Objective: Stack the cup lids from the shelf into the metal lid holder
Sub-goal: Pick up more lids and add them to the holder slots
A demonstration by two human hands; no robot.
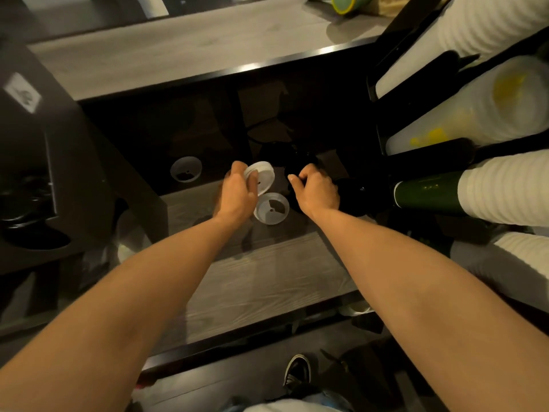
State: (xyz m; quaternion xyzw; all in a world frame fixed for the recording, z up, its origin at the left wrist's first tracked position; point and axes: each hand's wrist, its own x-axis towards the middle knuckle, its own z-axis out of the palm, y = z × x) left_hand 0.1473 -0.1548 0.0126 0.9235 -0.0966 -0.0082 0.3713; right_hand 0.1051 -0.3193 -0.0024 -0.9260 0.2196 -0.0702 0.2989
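Observation:
Under the counter, my left hand (237, 191) grips a white cup lid (263, 173) by its rim, tilted just above the wooden shelf (255, 281). A second translucent lid (271, 208) lies flat on the shelf right below it, between my two hands. Further left, a third lid (186, 169) leans at the back of the shelf. My right hand (316, 190) is curled around a dark object (297, 162) in the shadow at the back; I cannot tell what it is. No metal lid holder is clearly recognisable.
A black rack (377, 84) on the right holds slanted stacks of white cups (487, 28) and a clear stack (490, 108). Below it, a dark green tube (427, 193) holds more cups. The grey counter top (178, 55) overhangs the shelf. A dark machine (29, 188) stands left. My shoe (297, 371) is below.

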